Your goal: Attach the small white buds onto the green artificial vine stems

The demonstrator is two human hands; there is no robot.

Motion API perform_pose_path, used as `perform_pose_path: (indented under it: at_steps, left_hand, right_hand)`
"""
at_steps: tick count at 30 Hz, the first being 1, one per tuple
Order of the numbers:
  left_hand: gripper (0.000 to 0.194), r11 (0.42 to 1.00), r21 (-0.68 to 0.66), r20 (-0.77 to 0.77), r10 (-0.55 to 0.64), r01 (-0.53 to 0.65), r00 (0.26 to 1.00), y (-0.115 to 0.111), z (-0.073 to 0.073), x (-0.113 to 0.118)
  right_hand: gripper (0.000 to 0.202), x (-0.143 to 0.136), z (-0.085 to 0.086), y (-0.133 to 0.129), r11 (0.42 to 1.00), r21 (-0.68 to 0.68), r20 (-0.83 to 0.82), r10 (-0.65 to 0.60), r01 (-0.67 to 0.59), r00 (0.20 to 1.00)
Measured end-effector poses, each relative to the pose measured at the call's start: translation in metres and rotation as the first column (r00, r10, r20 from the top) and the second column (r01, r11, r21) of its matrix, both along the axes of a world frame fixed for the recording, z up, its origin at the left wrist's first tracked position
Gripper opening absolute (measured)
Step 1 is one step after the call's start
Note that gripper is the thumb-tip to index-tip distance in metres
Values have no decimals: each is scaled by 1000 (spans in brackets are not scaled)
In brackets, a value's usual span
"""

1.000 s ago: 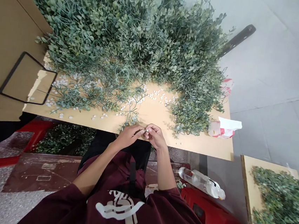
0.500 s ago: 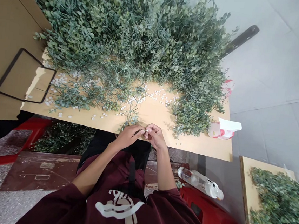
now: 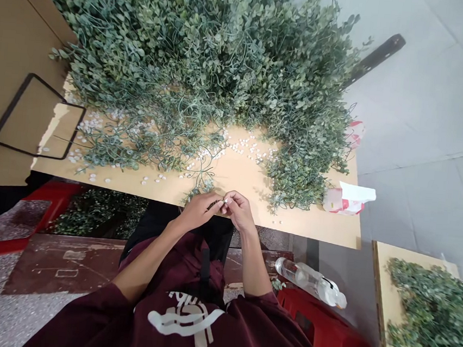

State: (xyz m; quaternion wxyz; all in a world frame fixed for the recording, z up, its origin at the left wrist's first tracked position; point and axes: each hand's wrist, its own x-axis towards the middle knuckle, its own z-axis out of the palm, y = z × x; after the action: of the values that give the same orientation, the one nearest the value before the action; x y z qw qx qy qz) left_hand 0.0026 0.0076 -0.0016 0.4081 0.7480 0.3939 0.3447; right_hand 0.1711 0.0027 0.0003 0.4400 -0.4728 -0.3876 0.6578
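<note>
My left hand (image 3: 198, 209) and my right hand (image 3: 239, 211) meet at the near edge of the wooden table (image 3: 239, 177). The left hand pinches the stem of a green artificial sprig (image 3: 201, 183) that trails onto the table. The right hand's fingertips pinch a small white bead (image 3: 224, 199) against that stem's end. A big heap of artificial greenery (image 3: 202, 56) covers the far part of the table. Several loose white beads (image 3: 242, 147) lie scattered in front of the heap.
A red-and-white paper packet (image 3: 346, 200) lies at the table's right end. A plastic bottle (image 3: 311, 282) rests on a red stool (image 3: 330, 341) by my right side. More greenery (image 3: 434, 318) sits on a board at lower right. A black wire frame (image 3: 36, 116) stands left.
Both hands stay together at the table's edge with only slight finger movement. The view has shifted a little.
</note>
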Motion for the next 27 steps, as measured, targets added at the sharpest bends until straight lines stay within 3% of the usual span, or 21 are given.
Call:
perform_pose_path:
  at_steps: [9,27]
  left_hand:
    - [27,999,-38,2,1,-1,1000,1,5,1]
    - [27,1000,26,-42,18,-17,999,-1,-1,0]
  right_hand:
    - [26,0,-1,-1,999,19,-14,-28,29,999]
    - [28,2,3,1,996,0,43,85,-85,995]
